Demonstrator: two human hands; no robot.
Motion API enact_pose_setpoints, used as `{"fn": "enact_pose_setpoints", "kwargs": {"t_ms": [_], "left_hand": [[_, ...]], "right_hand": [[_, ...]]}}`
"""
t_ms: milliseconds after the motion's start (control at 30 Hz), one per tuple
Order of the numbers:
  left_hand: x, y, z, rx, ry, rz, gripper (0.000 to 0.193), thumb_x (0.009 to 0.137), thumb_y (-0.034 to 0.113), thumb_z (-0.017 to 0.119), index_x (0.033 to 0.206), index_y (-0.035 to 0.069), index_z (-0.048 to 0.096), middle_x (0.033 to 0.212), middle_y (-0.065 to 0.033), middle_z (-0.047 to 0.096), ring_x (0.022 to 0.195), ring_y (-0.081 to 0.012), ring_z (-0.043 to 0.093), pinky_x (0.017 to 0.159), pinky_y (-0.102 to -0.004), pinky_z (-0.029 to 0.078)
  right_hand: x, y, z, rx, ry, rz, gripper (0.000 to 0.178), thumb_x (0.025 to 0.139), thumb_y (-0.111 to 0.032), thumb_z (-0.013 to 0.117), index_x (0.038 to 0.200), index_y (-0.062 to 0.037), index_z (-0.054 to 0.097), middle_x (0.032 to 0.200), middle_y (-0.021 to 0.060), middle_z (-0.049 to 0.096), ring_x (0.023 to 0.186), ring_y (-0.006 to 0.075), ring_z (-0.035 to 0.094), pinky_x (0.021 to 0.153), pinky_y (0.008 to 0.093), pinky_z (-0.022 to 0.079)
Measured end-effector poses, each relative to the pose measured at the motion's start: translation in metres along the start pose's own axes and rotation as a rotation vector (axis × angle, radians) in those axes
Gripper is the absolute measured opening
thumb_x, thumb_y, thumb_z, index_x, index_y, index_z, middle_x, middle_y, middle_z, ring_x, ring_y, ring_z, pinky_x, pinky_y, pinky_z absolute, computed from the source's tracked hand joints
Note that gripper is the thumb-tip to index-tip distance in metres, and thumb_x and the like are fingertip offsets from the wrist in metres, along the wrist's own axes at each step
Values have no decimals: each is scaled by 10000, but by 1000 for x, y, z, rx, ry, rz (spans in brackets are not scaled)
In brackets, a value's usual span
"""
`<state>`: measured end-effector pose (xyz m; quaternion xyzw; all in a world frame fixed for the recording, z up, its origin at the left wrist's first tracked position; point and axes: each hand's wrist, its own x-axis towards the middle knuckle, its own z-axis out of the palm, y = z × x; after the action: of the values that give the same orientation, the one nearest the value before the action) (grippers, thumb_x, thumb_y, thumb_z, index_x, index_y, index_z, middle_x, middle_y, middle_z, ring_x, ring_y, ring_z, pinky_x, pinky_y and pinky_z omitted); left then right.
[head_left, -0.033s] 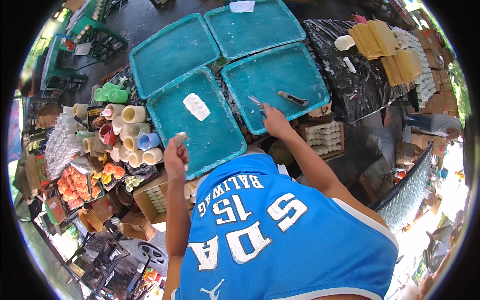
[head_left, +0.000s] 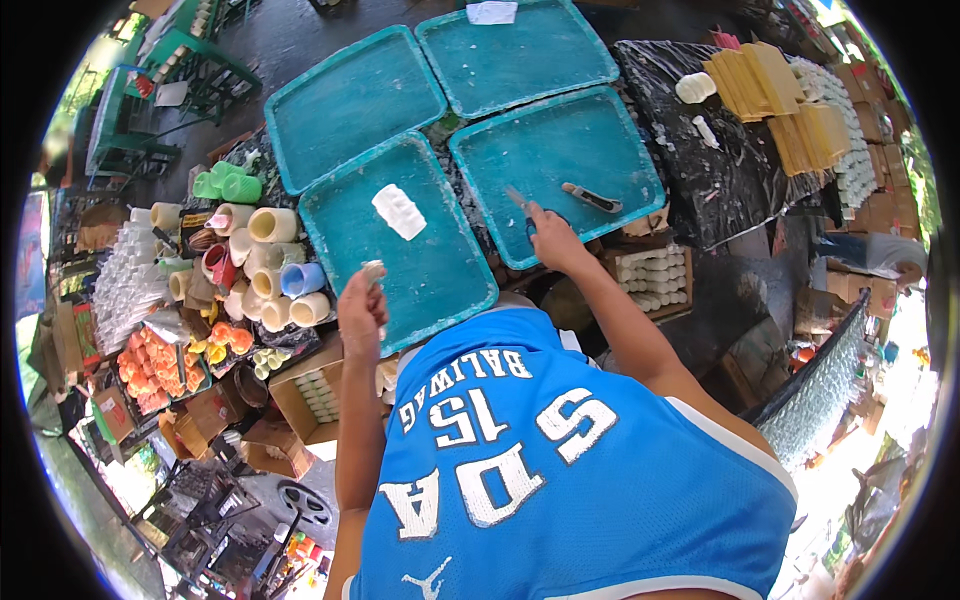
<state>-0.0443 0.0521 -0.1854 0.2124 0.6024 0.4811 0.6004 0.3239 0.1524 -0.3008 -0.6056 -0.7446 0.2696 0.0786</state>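
At the near left tray my left hand (head_left: pixel 362 312) is closed with the fingertips pinching a small cream-coloured piece (head_left: pixel 374 270); its exact kind is too small to make out. My right hand (head_left: pixel 558 243) grips a pair of scissors (head_left: pixel 518 198) with dark blue handles, over the near right tray, blades pointing away to the far left. Just right of that hand, a utility knife (head_left: pixel 591 197) lies on the tray (head_left: pixel 490 235). A white, ridged block (head_left: pixel 398 211) rests on the near left tray (head_left: pixel 440 290), beyond my left hand.
Two more teal trays (head_left: pixel 350 110) lie farther back, one with a white paper (head_left: pixel 492 12) at its edge. Cream and coloured cups (head_left: pixel 272 226) crowd the left, beside orange pieces (head_left: pixel 155 365). Yellow stacks (head_left: pixel 760 80) stand on black plastic (head_left: pixel 690 170) at right.
The whole view has shifted slightly, so things appear a little farther right. My left hand with its small piece has turned slightly, and the scissors sit at a slightly different angle.
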Motion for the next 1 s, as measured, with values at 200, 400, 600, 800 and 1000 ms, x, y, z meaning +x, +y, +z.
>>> {"fn": "enact_pose_setpoints", "kwargs": {"t_ms": [200,400,600,800,1000], "left_hand": [[-1,7,32,-129,-136,-42,325,1144,341,490,1140,55,643,709,67,348,528,-35,292,465,-240,221],[-2,2,36,-65,-110,-76,267,1140,313,510,1133,75,630,707,65,343,517,-33,277,452,-238,196],[-1,-3,38,-33,-98,-76,269,1135,323,527,1118,77,636,698,64,342,510,-34,273,451,-239,189],[-6,-3,42,22,-107,26,291,1145,337,520,1100,73,635,697,69,370,533,-28,285,462,-234,196],[-12,-3,40,15,-90,137,246,1138,305,550,1097,73,621,699,65,412,538,-19,298,467,-226,210]], "right_hand": [[39,24,20,159,236,-110,609,994,-216,645,1507,43,444,1295,329,654,1183,491,648,994,553,521],[69,21,7,246,-15,208,759,938,-494,750,1422,44,522,1158,304,721,1079,481,699,938,497,553],[100,-20,15,-420,-92,350,958,905,-576,759,1541,70,448,1453,301,597,1146,438,712,997,579,532],[139,-36,34,-547,-438,513,837,961,-346,732,1625,15,373,1541,279,543,1102,425,743,865,567,614],[125,-23,30,-451,-502,356,467,965,-161,665,1407,-11,644,1427,236,653,964,351,790,721,508,654]]}}
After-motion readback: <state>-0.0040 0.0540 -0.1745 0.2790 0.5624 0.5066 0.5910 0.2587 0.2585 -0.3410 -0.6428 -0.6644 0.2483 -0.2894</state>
